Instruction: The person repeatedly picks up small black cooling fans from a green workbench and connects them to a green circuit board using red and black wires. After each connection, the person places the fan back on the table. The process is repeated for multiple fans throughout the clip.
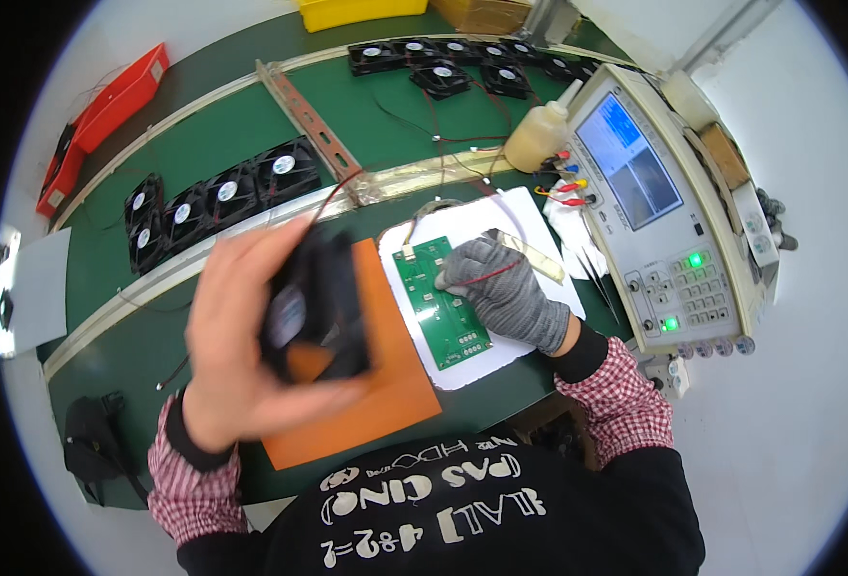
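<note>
My bare left hand [237,336] grips a black cooling fan [323,312] by its frame, above an orange mat [400,384]; both are blurred by motion. A red wire rises from around the fan's top. My right hand [501,288], in a grey knit glove, is closed over a green circuit board [434,317] lying on a white pad [520,360]. Its fingers pinch together at the board, and a thin red wire [491,275] runs from them across the glove. The wire's tip is hidden by the fingers. A cable is plugged into the board's far left corner.
Several black fans [227,192] line the left of the bench; more fans [438,77] sit at the back. A test instrument [664,202] with a lit screen stands right, beside a yellowish squeeze bottle [536,134] and tweezers [597,278]. Red bins [121,101] are far left.
</note>
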Tool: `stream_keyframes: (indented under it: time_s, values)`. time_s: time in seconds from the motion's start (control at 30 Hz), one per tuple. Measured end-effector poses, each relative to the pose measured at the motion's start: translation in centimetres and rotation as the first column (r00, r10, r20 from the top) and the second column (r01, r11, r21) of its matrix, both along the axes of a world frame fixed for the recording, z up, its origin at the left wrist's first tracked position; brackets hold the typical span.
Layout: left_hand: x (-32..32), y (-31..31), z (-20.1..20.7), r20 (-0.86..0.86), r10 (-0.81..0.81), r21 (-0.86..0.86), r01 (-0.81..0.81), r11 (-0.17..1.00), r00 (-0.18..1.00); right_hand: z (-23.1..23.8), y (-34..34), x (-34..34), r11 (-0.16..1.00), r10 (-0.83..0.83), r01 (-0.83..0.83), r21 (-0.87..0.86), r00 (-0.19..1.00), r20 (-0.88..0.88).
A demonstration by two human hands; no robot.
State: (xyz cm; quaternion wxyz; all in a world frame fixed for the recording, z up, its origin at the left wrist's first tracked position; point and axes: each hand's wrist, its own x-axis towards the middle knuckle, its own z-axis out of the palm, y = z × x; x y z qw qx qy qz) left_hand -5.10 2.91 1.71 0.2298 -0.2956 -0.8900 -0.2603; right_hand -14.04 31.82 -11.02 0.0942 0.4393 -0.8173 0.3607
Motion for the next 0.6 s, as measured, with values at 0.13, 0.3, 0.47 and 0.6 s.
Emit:
stream_keyframes:
  time_s: [0.13,0.3,0.47,0.6]
  values:
    - [-9.9,1.0,-4.2,-0.375,-0.019,-0.113,-0.025,0.993,0.927,0.3,0.6,0.6,0.954,0.077,0.075,-0.290,0.875,0.478]
    - [-17.0,-5.6,-9.6,0.151,0.426,-0.284,-0.374,0.883,0.892,1.5,0.0,0.7,0.831,0.017,0.323,-0.454,0.800,0.600]
    - [-13.9,-1.5,-6.8,-0.007,0.373,-0.149,-0.370,0.917,0.928,1.5,0.8,0.8,0.883,0.050,0.280,-0.377,0.742,0.669]
    - [-5.3,4.8,-2.2,-0.092,-0.007,0.195,0.025,0.980,0.996,4.2,-0.5,2.3,0.957,0.225,0.015,-0.290,0.593,0.773]
